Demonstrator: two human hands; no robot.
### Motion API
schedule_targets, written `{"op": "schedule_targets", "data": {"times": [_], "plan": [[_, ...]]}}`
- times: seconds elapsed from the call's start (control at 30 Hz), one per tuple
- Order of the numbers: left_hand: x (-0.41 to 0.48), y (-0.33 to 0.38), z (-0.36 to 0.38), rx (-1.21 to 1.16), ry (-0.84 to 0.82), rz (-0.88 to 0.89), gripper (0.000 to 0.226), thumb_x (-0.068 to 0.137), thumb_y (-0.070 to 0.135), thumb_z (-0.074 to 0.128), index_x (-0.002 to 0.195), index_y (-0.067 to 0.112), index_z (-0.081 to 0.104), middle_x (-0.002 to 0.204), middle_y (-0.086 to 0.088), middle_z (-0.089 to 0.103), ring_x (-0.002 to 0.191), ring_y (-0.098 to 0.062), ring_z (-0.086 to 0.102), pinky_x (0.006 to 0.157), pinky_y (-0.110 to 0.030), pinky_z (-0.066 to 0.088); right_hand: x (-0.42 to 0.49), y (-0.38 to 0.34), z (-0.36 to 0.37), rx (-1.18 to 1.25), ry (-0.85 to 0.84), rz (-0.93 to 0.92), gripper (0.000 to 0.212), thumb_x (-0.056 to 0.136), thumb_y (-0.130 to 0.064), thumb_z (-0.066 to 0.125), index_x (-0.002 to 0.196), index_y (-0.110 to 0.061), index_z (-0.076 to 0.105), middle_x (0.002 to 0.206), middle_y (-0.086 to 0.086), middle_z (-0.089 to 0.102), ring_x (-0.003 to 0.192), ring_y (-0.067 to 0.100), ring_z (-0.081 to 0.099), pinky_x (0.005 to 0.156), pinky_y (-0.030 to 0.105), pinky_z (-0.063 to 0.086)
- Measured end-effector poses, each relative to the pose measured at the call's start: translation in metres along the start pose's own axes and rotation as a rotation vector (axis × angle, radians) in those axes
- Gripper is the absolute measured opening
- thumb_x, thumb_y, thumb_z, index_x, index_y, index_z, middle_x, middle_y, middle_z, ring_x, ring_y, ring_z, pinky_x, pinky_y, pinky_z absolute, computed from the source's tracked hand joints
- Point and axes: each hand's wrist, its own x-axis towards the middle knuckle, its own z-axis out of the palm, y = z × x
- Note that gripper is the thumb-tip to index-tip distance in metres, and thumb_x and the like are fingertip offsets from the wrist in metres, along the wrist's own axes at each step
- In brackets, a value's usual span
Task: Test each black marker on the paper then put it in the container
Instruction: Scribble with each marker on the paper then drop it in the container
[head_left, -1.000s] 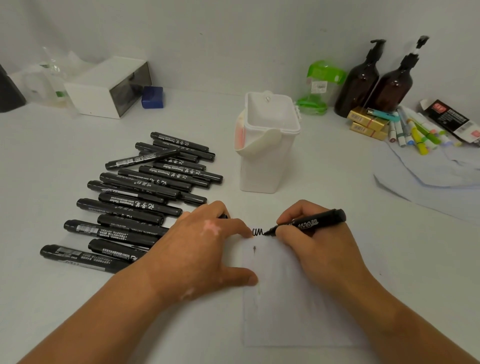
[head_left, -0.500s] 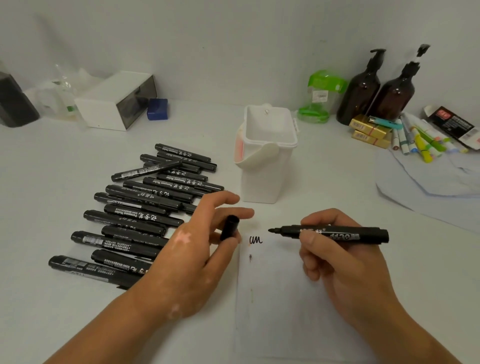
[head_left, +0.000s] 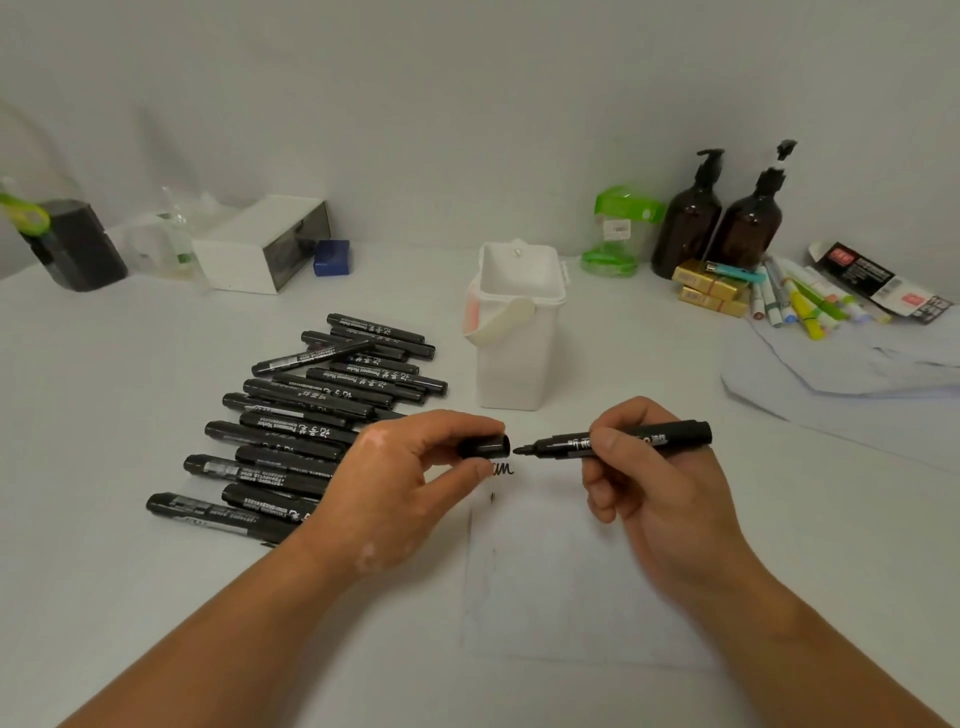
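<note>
An uncapped black marker (head_left: 670, 437) is gripped by the right hand (head_left: 649, 483), with thumb and curled fingers closed round the middle of its barrel. It is held level above the top edge of the sheet of paper (head_left: 571, 582), tip pointed to the left. Its cap (head_left: 485, 447) is pinched between the thumb and fingertips of the left hand (head_left: 389, 488), with the open end turned toward the tip and just short of it. A small black scribble (head_left: 503, 469) is seen on the paper beneath the cap, with a short stroke below it. The white container (head_left: 511, 364), its top open, stands upright on the table (head_left: 104, 415) just behind the hands. A heap of capped black markers (head_left: 311, 410) is laid to its left, partly hidden by the left hand.
</note>
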Motion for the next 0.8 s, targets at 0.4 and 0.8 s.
{"op": "schedule_targets", "data": {"times": [0.4,0.8], "plan": [[0.0,0.0,0.0,-0.005,-0.1,0.11,0.021,0.096,0.044,0.055,0.113,0.039,0.067,0.09,0.018,0.071,0.077,-0.012,0.065,0.068,-0.024,0.051,-0.006,-0.008,0.006,-0.063,-0.098,0.008,0.024,0.071,-0.028,0.081,0.093,-0.02,0.078,0.081,0.021,0.074,0.06,0.025,0.065,0.055,0.027,0.052],[-0.005,0.007,0.007,-0.113,-0.178,0.118,0.03,0.096,0.058,0.034,0.098,0.032,0.05,0.065,0.003,0.047,0.06,-0.013,0.041,0.057,-0.039,0.04,-0.013,-0.007,0.019,-0.072,-0.052,0.034,0.044,0.061,-0.052,0.091,0.094,-0.026,0.081,0.082,0.02,0.076,0.063,0.025,0.069,0.059,0.027,0.056]]}}
